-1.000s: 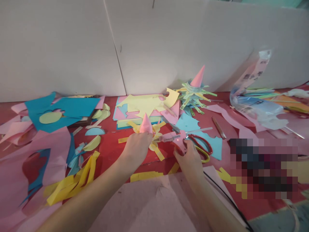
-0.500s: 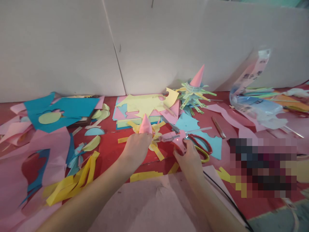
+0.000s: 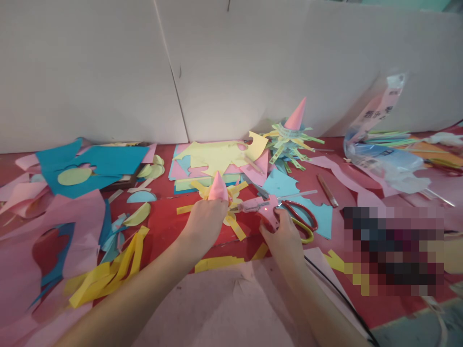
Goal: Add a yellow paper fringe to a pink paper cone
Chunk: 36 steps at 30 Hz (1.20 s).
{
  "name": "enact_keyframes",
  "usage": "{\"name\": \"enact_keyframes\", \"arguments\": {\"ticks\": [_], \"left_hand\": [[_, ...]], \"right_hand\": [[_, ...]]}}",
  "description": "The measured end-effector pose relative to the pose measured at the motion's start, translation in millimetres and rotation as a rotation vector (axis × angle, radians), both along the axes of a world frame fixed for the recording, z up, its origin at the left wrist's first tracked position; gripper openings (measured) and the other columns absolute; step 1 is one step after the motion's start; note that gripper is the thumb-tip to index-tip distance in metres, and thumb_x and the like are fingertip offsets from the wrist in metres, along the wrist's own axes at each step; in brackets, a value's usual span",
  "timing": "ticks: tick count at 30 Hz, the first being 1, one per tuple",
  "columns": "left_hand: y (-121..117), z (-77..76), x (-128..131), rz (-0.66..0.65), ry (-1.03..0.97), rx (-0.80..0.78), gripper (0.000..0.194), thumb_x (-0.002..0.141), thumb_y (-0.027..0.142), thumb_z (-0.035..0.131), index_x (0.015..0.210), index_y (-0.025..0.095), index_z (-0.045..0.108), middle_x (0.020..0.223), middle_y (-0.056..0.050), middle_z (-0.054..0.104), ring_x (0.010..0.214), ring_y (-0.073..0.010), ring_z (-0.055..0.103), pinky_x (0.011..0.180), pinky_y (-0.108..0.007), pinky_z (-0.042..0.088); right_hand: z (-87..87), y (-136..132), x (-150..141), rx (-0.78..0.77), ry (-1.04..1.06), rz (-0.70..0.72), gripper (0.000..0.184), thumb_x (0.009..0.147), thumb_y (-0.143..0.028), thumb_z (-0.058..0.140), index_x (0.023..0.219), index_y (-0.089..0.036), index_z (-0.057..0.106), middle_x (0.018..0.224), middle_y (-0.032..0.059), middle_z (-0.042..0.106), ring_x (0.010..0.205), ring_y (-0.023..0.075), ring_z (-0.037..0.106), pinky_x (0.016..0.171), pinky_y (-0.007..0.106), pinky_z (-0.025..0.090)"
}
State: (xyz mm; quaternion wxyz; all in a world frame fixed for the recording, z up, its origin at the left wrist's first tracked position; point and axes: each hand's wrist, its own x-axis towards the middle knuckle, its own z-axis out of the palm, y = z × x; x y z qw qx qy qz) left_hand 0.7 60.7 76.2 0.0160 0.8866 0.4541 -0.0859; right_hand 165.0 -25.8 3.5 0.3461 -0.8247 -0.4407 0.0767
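Note:
My left hand [image 3: 207, 220] is closed on a pink paper cone [image 3: 218, 187], which stands point up over yellow paper strips [image 3: 237, 226] spread out like petals. My fingertips on the cone's far side are hidden. In my right hand [image 3: 285, 236] is a pink hot glue gun [image 3: 265, 208], with a small light glowing on its body and a clear glue stick [image 3: 306, 193] out of its back. The gun's nozzle points left, close to the yellow strips at the cone's base. Scissors [image 3: 302, 219] with red and yellow handles lie just behind the gun.
A tiered paper piece with a pink cone top [image 3: 297, 115] stands by the white wall [image 3: 253, 62]. Cut coloured paper [image 3: 112, 161] litters the red table, with yellow strips [image 3: 119, 270] at left. A utility knife [image 3: 327, 190] and plastic bag [image 3: 390, 159] lie right. A black cord [image 3: 336, 289] trails rightward.

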Motion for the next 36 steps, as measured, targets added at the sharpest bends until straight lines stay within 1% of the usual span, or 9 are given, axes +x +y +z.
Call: {"name": "enact_keyframes", "arguments": {"ticks": [6,10,13,17,20,23,28,33,36], "left_hand": [[-1.0,4.5,1.3,-0.003,-0.006,-0.005,0.031,0.069,-0.003,0.039,0.085,0.015,0.058,0.063,-0.007,0.063,0.061,-0.0218,0.062,0.049,-0.026,0.035],[-1.5,7.5,2.8,0.002,0.006,-0.017,0.031,0.067,-0.005,0.039,0.082,0.014,0.059,0.063,-0.008,0.062,0.058,-0.0219,0.061,0.046,-0.026,0.033],[-2.4,7.8,3.2,0.005,0.014,-0.022,0.029,0.068,-0.004,0.040,0.081,0.014,0.059,0.064,-0.008,0.063,0.059,-0.0209,0.062,0.047,-0.025,0.034],[-3.0,5.5,3.3,-0.001,0.038,-0.003,0.033,0.068,-0.005,0.039,0.087,0.014,0.059,0.067,-0.008,0.064,0.062,-0.0204,0.063,0.050,-0.025,0.037],[-2.5,3.0,3.4,0.011,0.062,0.011,0.038,0.067,-0.007,0.040,0.093,0.014,0.058,0.067,-0.008,0.064,0.064,-0.0213,0.064,0.050,-0.025,0.039],[-1.6,0.9,3.4,0.027,0.065,0.025,0.041,0.068,-0.007,0.041,0.100,0.014,0.055,0.065,-0.007,0.064,0.063,-0.0211,0.065,0.049,-0.024,0.040],[-1.2,0.5,3.3,0.001,0.083,0.028,0.047,0.065,-0.007,0.038,0.105,0.013,0.055,0.064,-0.006,0.063,0.063,-0.0216,0.064,0.052,-0.025,0.043],[-2.2,2.3,3.8,-0.007,0.090,0.024,0.045,0.068,-0.006,0.038,0.106,0.012,0.055,0.068,-0.008,0.064,0.063,-0.0218,0.064,0.051,-0.026,0.043],[-2.4,3.2,4.0,0.008,0.086,0.021,0.045,0.070,-0.005,0.037,0.107,0.012,0.055,0.068,-0.008,0.064,0.063,-0.0217,0.064,0.051,-0.026,0.044]], "right_hand": [[-0.9,0.1,0.0,0.000,-0.011,0.000,0.035,0.070,-0.040,0.053,0.099,-0.021,0.049,0.096,0.0077,0.060,0.088,0.0250,0.059,0.065,0.034,0.046],[-0.1,0.0,-0.2,0.014,-0.020,0.000,0.034,0.070,-0.039,0.053,0.098,-0.021,0.050,0.096,0.0080,0.060,0.088,0.0246,0.059,0.064,0.033,0.046],[0.0,0.0,-0.1,0.007,-0.019,0.002,0.034,0.070,-0.040,0.053,0.098,-0.021,0.050,0.094,0.0075,0.060,0.085,0.0244,0.059,0.063,0.033,0.046],[-1.4,-0.3,0.6,-0.007,-0.030,0.005,0.035,0.071,-0.042,0.053,0.100,-0.022,0.050,0.094,0.0074,0.060,0.084,0.0244,0.059,0.062,0.032,0.046],[-2.4,-0.6,1.0,0.016,-0.038,0.007,0.034,0.071,-0.041,0.053,0.099,-0.021,0.050,0.096,0.0078,0.060,0.086,0.0242,0.059,0.061,0.032,0.046],[-2.4,-0.6,0.8,0.031,-0.041,0.005,0.034,0.071,-0.041,0.052,0.098,-0.021,0.050,0.093,0.0073,0.060,0.086,0.0241,0.059,0.061,0.032,0.046],[-0.7,0.0,0.1,0.008,-0.026,0.003,0.033,0.072,-0.040,0.051,0.099,-0.021,0.050,0.094,0.0074,0.060,0.086,0.0245,0.059,0.063,0.032,0.046],[-0.4,0.3,0.5,-0.023,-0.018,-0.001,0.037,0.071,-0.042,0.052,0.101,-0.020,0.049,0.095,0.0080,0.060,0.086,0.0246,0.058,0.064,0.033,0.046],[-0.9,-0.1,0.3,-0.013,-0.017,0.003,0.037,0.071,-0.042,0.053,0.101,-0.020,0.049,0.098,0.0084,0.060,0.089,0.0246,0.058,0.064,0.032,0.046]]}}
